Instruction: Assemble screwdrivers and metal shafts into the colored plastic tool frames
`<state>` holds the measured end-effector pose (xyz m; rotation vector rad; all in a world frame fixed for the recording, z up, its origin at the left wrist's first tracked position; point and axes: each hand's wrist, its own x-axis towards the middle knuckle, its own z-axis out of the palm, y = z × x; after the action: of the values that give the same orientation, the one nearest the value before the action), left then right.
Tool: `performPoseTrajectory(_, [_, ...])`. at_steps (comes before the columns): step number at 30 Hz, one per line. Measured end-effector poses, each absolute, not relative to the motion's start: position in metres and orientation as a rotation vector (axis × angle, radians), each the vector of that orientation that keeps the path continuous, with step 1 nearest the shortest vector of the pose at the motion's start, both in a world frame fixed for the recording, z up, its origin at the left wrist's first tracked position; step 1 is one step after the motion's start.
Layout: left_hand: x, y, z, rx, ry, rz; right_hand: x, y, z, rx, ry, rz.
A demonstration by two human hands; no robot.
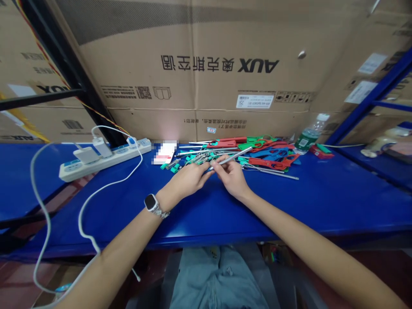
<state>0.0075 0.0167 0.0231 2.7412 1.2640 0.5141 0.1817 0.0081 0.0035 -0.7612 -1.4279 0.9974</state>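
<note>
A slim silver metal rod [236,155] is held slantwise between both hands, its far end pointing up to the right. My left hand [190,178], with a watch on the wrist, is closed around the rod's lower end. Closed on the middle of the same rod is my right hand [233,178], thumb and fingers pinching it. Just behind the hands lies a heap of parts: red plastic pieces [222,144], blue plastic pieces [273,154], green-tipped metal wire pieces [196,158] and more silver rods [275,173]. Whether the rod has separate parts is hidden by the fingers.
A white power strip [128,153] with plugged chargers and a loose white cable [107,185] lies at the left. A water bottle [307,139] and a small red box [321,152] stand right of the heap. A large cardboard box [206,94] backs the blue table [337,201].
</note>
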Motion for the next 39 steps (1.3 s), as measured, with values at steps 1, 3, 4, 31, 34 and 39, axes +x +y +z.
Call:
performPoseTrajectory(1, [0.0064, 0.0159, 0.0230, 2.739, 1.270, 0.507, 0.1806, 0.0069, 0.0036, -0.772, -1.429, 0.986])
performPoseTrajectory(3, [0.0056, 0.0142, 0.0237, 2.744, 1.285, 0.505, 0.1796, 0.0047, 0.0039, -0.795, -1.430, 0.960])
performPoseTrajectory(4, [0.0057, 0.0134, 0.0243, 2.751, 1.295, 0.507, 0.1795, 0.0038, 0.0038, -0.803, -1.429, 0.947])
performPoseTrajectory(31, [0.0115, 0.0066, 0.0285, 2.739, 1.355, 0.467, 0.1828, 0.0053, 0.0091, -0.804, -1.415, 0.890])
performPoseTrajectory(34, [0.0113, 0.0069, 0.0279, 2.741, 1.357, 0.490, 0.1832, 0.0058, 0.0068, -0.832, -1.426, 0.869])
performPoseTrajectory(39, [0.0109, 0.0078, 0.0254, 2.747, 1.342, 0.528, 0.1845, 0.0070, 0.0019, -0.857, -1.481, 0.871])
